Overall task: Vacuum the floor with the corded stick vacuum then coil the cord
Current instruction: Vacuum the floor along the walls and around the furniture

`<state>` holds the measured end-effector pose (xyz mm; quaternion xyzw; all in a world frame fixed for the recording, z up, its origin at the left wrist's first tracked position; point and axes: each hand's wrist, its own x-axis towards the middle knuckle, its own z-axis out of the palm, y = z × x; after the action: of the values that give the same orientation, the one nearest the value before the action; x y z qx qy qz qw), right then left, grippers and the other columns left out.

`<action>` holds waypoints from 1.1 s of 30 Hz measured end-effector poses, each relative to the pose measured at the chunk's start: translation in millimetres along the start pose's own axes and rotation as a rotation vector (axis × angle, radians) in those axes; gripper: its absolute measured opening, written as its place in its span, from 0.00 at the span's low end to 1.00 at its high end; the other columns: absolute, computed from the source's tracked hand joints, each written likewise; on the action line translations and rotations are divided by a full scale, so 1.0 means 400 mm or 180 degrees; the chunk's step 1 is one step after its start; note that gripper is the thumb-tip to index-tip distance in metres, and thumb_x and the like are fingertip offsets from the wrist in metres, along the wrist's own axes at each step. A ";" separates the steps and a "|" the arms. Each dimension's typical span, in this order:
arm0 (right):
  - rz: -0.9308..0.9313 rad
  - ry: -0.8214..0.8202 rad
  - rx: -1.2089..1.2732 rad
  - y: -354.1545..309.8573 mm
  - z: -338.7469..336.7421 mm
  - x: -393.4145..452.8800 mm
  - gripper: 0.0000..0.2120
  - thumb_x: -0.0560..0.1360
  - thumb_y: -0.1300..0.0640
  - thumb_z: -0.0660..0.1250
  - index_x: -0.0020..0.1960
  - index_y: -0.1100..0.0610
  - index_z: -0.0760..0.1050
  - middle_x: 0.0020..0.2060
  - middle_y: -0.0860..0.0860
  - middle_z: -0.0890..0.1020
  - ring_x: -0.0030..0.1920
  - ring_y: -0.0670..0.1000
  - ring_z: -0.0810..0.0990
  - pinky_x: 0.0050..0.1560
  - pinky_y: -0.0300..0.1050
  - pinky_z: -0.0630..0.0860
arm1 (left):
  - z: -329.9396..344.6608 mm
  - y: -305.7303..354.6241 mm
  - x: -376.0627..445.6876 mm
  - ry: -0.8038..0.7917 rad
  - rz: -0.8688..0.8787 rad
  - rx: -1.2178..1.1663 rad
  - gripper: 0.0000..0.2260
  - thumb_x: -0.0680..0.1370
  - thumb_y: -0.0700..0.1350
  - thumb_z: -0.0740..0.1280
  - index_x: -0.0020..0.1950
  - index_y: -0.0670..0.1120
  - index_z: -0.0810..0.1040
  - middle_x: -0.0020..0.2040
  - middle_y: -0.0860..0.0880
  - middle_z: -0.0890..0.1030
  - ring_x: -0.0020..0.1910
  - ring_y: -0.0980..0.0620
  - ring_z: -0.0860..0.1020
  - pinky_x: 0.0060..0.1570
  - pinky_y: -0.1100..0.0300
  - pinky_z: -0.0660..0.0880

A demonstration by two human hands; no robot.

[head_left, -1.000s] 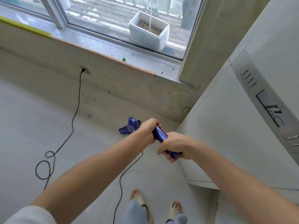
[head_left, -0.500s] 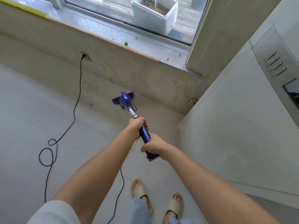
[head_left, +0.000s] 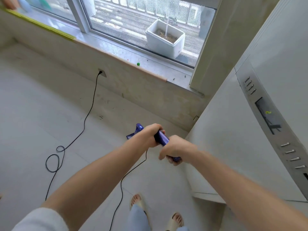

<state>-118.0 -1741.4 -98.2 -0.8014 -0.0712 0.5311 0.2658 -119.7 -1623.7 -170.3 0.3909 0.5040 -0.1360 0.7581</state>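
The floor [head_left: 33, 117] fills the left and the lower part of the view. Behind it stands a low wall [head_left: 141, 90], and on top of this wall lies the window sill [head_left: 126, 54], with the window [head_left: 133, 19] above it. Outside, behind the glass, a planter box [head_left: 165, 39] stands. A socket [head_left: 102, 73] sits in the low wall, and the cord [head_left: 86, 117] goes from it down to the floor, makes loops at the left, then runs toward the person's feet [head_left: 138, 202]. At the right stands a tall appliance [head_left: 233, 147]. The vacuum [head_left: 162, 139] is between the cord and the appliance, in front of the wall; the left hand [head_left: 148, 135] is on it ahead of the right hand [head_left: 176, 149].
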 end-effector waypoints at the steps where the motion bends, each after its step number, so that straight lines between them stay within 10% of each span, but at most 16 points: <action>1: 0.0032 0.0001 -0.0068 -0.001 -0.024 -0.008 0.12 0.70 0.70 0.69 0.43 0.60 0.66 0.28 0.55 0.70 0.24 0.50 0.67 0.23 0.36 0.66 | 0.018 0.002 -0.006 -0.0036 0.0004 0.0020 0.13 0.79 0.37 0.58 0.34 0.41 0.67 0.26 0.46 0.70 0.29 0.49 0.69 0.33 0.59 0.69; 12: -0.0049 0.0008 -0.0211 0.068 -0.017 0.038 0.17 0.71 0.69 0.65 0.59 0.60 0.67 0.35 0.57 0.73 0.27 0.51 0.71 0.24 0.39 0.70 | 0.050 -0.038 0.008 0.0244 -0.0003 -0.0111 0.04 0.78 0.36 0.58 0.44 0.42 0.66 0.30 0.47 0.71 0.29 0.52 0.70 0.30 0.59 0.70; 18: -0.0147 -0.0177 0.0300 0.013 0.101 0.130 0.13 0.71 0.71 0.62 0.51 0.59 0.64 0.33 0.55 0.68 0.26 0.51 0.68 0.23 0.36 0.67 | -0.073 -0.006 0.063 0.0507 0.0171 0.0125 0.08 0.79 0.37 0.58 0.55 0.45 0.63 0.32 0.47 0.70 0.28 0.52 0.70 0.29 0.59 0.70; 33: 0.0043 -0.0249 0.0060 -0.031 0.062 -0.055 0.11 0.73 0.69 0.65 0.52 0.62 0.67 0.31 0.55 0.72 0.24 0.48 0.70 0.21 0.35 0.70 | -0.064 -0.041 -0.060 0.0038 -0.0006 -0.0477 0.09 0.76 0.36 0.61 0.36 0.41 0.67 0.23 0.48 0.71 0.24 0.53 0.72 0.32 0.60 0.70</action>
<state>-147.4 -1731.0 -81.6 -0.7779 -0.0712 0.5645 0.2667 -157.3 -1620.3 -161.6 0.3333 0.5177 -0.0962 0.7821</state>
